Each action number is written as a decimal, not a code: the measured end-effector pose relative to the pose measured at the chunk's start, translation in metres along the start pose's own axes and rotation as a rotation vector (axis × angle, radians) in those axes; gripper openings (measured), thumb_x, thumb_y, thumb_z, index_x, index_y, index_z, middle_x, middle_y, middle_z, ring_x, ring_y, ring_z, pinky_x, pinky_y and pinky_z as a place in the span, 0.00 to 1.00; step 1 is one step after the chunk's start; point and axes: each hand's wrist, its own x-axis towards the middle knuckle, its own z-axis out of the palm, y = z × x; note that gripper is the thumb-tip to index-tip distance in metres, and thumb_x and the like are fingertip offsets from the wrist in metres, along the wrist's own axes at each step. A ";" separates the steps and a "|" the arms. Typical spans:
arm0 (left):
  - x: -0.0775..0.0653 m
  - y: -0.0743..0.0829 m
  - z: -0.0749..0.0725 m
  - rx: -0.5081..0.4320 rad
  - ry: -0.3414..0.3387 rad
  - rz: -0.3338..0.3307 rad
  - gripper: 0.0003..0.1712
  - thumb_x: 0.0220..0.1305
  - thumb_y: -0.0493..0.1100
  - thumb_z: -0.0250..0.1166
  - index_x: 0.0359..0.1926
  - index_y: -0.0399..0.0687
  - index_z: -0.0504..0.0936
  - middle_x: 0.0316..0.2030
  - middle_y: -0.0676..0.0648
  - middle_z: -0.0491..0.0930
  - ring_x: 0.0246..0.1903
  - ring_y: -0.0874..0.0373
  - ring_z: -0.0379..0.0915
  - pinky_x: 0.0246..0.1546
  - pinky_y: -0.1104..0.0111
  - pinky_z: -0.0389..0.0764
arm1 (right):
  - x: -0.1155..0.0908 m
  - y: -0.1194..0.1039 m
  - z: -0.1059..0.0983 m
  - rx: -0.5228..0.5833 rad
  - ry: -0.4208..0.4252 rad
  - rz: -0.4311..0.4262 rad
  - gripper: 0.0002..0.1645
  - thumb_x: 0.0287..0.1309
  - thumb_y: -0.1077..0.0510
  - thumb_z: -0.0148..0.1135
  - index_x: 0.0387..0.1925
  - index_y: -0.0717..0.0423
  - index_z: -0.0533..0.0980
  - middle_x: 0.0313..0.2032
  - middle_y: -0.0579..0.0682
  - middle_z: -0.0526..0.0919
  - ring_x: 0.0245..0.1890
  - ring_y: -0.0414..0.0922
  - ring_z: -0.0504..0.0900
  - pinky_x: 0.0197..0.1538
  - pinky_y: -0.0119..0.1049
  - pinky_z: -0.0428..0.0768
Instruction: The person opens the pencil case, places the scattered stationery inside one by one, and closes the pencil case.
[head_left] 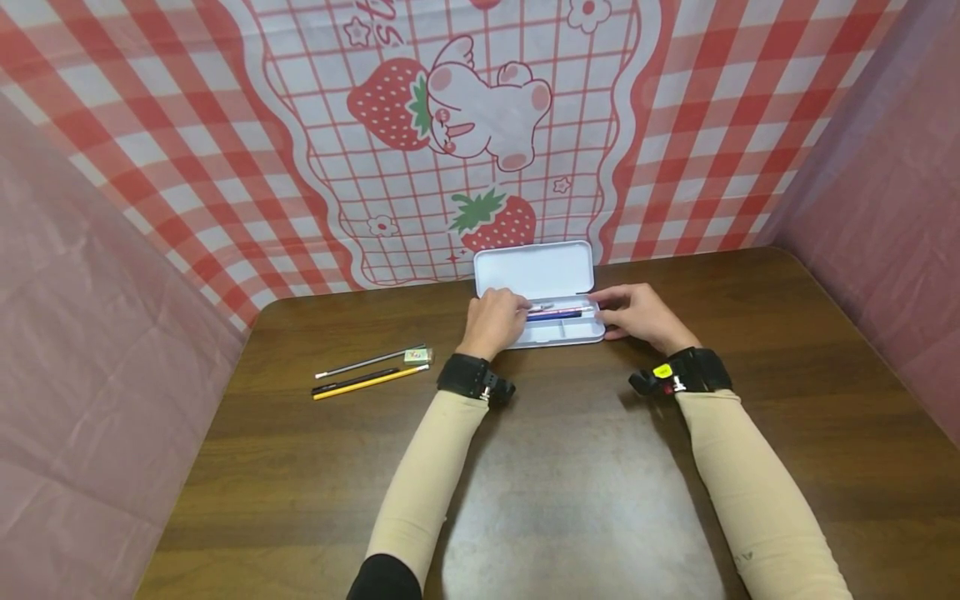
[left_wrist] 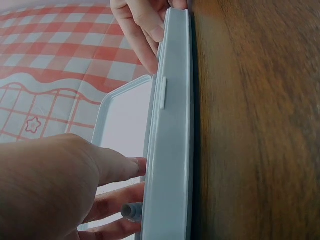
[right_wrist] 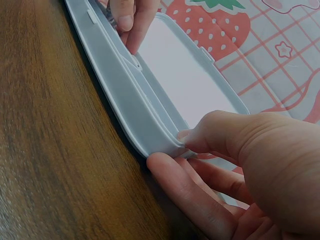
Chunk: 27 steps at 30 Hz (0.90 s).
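A white pencil case (head_left: 582,332) lies on the table with its lid (head_left: 534,268) raised at the back. A blue pen (head_left: 555,316) and a paler pen lie inside. My left hand (head_left: 493,321) reaches over the left part of the case, fingers bent down into it. Between those fingers, a slim pen-like item with a grey round end (left_wrist: 132,211) shows in the left wrist view; its far part is hidden. My right hand (head_left: 639,315) grips the right end of the case, thumb (right_wrist: 192,139) on the rim and fingers against the outer wall.
Left of the case lie a grey pencil (head_left: 367,362), a black pencil (head_left: 356,382), a yellow pencil (head_left: 371,382) and a small eraser (head_left: 417,357) in a printed sleeve. A strawberry-patterned cloth (head_left: 420,200) hangs right behind the table's back edge.
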 end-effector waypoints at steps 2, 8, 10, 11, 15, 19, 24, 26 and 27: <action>0.000 0.000 0.000 -0.003 -0.002 0.002 0.14 0.67 0.47 0.62 0.50 0.62 0.89 0.49 0.53 0.89 0.48 0.52 0.82 0.40 0.57 0.82 | 0.001 0.001 0.000 0.001 0.003 0.006 0.25 0.62 0.63 0.65 0.62 0.58 0.77 0.59 0.64 0.76 0.36 0.51 0.82 0.34 0.32 0.88; 0.001 -0.001 0.000 -0.029 0.003 0.004 0.14 0.66 0.46 0.63 0.49 0.60 0.89 0.48 0.52 0.89 0.47 0.53 0.82 0.42 0.59 0.85 | 0.002 0.001 0.000 0.023 0.003 0.010 0.26 0.62 0.62 0.66 0.61 0.58 0.77 0.58 0.65 0.76 0.34 0.50 0.82 0.33 0.32 0.88; 0.001 -0.001 0.000 -0.037 0.001 0.003 0.14 0.65 0.46 0.62 0.49 0.59 0.90 0.48 0.52 0.89 0.48 0.53 0.81 0.43 0.60 0.85 | 0.002 0.000 0.000 0.030 0.000 0.008 0.26 0.61 0.61 0.66 0.62 0.59 0.77 0.58 0.66 0.76 0.34 0.50 0.82 0.32 0.32 0.88; 0.000 -0.001 0.000 -0.041 0.000 0.003 0.14 0.65 0.46 0.62 0.48 0.59 0.90 0.48 0.52 0.89 0.48 0.53 0.81 0.44 0.60 0.85 | 0.002 0.000 0.000 0.034 0.000 0.010 0.26 0.61 0.61 0.67 0.61 0.59 0.77 0.58 0.66 0.76 0.34 0.50 0.82 0.32 0.32 0.88; -0.001 -0.002 -0.001 -0.052 0.001 -0.003 0.14 0.65 0.46 0.63 0.48 0.58 0.90 0.47 0.50 0.87 0.49 0.52 0.79 0.48 0.59 0.84 | 0.001 0.000 -0.001 0.040 -0.005 0.008 0.27 0.61 0.61 0.67 0.62 0.59 0.77 0.58 0.66 0.76 0.34 0.50 0.82 0.32 0.32 0.88; -0.002 -0.002 -0.001 -0.063 0.003 -0.008 0.13 0.65 0.46 0.63 0.48 0.57 0.90 0.46 0.48 0.86 0.49 0.51 0.77 0.49 0.58 0.84 | 0.001 0.000 0.000 0.035 -0.003 0.008 0.26 0.61 0.61 0.67 0.61 0.59 0.77 0.58 0.66 0.76 0.33 0.50 0.82 0.32 0.33 0.88; -0.001 -0.003 -0.001 -0.066 0.015 0.001 0.13 0.65 0.46 0.63 0.47 0.57 0.90 0.45 0.48 0.87 0.48 0.51 0.78 0.48 0.58 0.84 | 0.002 0.002 0.000 0.023 0.002 0.008 0.25 0.62 0.62 0.66 0.61 0.59 0.77 0.58 0.65 0.76 0.33 0.50 0.82 0.32 0.32 0.88; -0.001 -0.003 -0.001 -0.066 0.020 0.005 0.13 0.65 0.45 0.63 0.47 0.57 0.90 0.45 0.49 0.87 0.48 0.52 0.79 0.47 0.58 0.84 | 0.003 0.003 0.000 0.018 0.002 0.006 0.25 0.62 0.62 0.65 0.61 0.58 0.77 0.58 0.64 0.76 0.34 0.50 0.82 0.33 0.32 0.88; -0.001 -0.003 -0.002 -0.063 0.024 0.007 0.13 0.64 0.46 0.63 0.47 0.57 0.90 0.45 0.49 0.87 0.47 0.52 0.79 0.47 0.59 0.84 | 0.003 0.003 0.000 0.020 0.003 0.007 0.25 0.62 0.62 0.65 0.61 0.58 0.78 0.58 0.64 0.76 0.34 0.50 0.82 0.33 0.32 0.88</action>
